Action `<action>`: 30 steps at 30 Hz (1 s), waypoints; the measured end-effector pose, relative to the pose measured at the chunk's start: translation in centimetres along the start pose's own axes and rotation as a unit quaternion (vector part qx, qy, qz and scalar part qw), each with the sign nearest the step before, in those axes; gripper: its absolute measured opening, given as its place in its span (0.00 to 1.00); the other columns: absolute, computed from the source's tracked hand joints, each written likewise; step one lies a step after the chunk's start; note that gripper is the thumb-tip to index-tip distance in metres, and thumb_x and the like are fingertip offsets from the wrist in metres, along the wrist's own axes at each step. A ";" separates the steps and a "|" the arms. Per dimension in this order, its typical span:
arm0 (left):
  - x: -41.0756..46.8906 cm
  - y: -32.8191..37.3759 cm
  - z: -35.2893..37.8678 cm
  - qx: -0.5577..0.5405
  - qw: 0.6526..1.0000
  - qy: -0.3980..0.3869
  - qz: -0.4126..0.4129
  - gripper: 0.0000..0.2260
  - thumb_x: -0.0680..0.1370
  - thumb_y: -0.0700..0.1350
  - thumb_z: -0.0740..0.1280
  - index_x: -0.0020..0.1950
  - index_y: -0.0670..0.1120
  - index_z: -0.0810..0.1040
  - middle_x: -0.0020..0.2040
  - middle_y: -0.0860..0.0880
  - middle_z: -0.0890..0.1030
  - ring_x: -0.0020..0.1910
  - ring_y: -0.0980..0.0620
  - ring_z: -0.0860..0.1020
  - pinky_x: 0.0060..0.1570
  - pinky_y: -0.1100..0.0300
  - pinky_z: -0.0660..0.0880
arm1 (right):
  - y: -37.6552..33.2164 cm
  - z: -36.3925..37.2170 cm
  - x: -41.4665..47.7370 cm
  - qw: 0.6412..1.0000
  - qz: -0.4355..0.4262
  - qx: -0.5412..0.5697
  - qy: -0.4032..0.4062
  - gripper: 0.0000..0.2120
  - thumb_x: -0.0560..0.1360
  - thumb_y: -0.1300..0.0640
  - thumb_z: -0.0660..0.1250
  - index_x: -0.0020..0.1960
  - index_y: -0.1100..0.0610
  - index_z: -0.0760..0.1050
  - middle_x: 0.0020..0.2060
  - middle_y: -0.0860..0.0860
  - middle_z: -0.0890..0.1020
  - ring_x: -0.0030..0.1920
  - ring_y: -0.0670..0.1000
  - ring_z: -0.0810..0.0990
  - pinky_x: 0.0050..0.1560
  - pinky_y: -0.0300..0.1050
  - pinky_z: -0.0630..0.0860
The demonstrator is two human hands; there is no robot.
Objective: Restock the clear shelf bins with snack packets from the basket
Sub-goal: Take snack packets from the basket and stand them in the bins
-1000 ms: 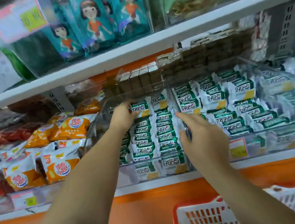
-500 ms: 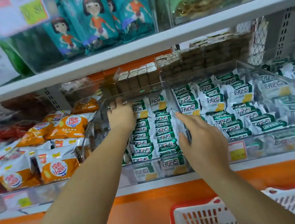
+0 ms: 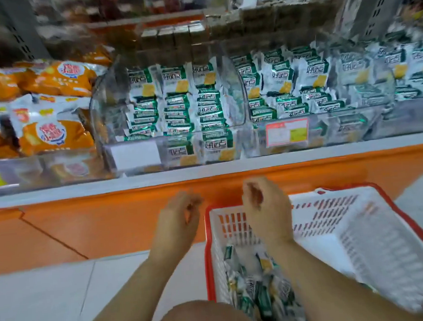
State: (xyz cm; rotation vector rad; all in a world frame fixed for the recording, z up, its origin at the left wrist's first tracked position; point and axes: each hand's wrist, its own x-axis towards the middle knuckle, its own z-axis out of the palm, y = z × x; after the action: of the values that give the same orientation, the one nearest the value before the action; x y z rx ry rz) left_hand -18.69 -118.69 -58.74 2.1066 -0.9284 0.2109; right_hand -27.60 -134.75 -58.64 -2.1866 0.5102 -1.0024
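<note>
R hand (image 3: 267, 213) hovered over basket (image 3: 365, 236) of snack packets (image 3: 257, 292), L hand (image 3: 176, 223) just left of it; both w/ fingers loosely curled, apparently empty, tho blurry.

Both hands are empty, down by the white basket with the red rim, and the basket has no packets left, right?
Not quite. The head view shows green and white snack packets heaped in the near end of the basket. The rest holds: the left hand and right hand hold nothing, down by the white, red-rimmed basket.
</note>
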 end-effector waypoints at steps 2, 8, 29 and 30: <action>-2.1 -1.5 1.5 0.022 0.997 -0.065 -0.048 0.11 0.77 0.36 0.65 0.55 0.47 0.80 0.52 0.50 0.79 0.46 0.54 0.77 0.43 0.63 0.72 | 2.0 0.2 -2.7 0.992 0.101 -0.023 -0.079 0.06 0.77 0.59 0.64 0.44 0.50 0.74 0.34 0.42 0.76 0.33 0.43 0.74 0.34 0.31 0.69; -4.0 -3.0 5.5 0.033 0.980 -0.163 -0.107 0.16 0.80 0.46 0.63 0.68 0.51 0.73 0.71 0.54 0.64 0.64 0.52 0.70 0.63 0.55 0.71 | 8.9 2.0 -7.3 0.916 0.250 -0.112 -0.294 0.11 0.79 0.59 0.59 0.39 0.50 0.70 0.31 0.47 0.74 0.30 0.43 0.70 0.31 0.34 0.65; -4.6 -3.8 6.8 -0.071 0.979 -0.132 -0.135 0.13 0.78 0.39 0.63 0.62 0.48 0.77 0.66 0.59 0.63 0.57 0.68 0.69 0.51 0.82 0.62 | 17.0 7.3 -10.1 0.797 0.410 -0.211 -0.389 0.14 0.73 0.60 0.68 0.59 0.59 0.77 0.50 0.57 0.82 0.31 0.48 0.75 0.29 0.35 0.71; -4.5 -3.8 6.9 -0.063 0.980 -0.134 -0.132 0.13 0.79 0.39 0.63 0.62 0.48 0.77 0.66 0.58 0.64 0.56 0.66 0.70 0.51 0.82 0.62 | 16.7 7.1 -9.8 0.805 0.400 -0.205 -0.387 0.16 0.73 0.61 0.68 0.60 0.59 0.77 0.52 0.58 0.81 0.35 0.50 0.76 0.30 0.35 0.71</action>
State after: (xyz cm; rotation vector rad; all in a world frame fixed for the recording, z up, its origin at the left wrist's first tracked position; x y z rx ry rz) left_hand -20.42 -119.72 -67.56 2.1457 -0.7782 -0.2680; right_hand -29.48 -137.80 -78.95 -2.1308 1.1580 0.4958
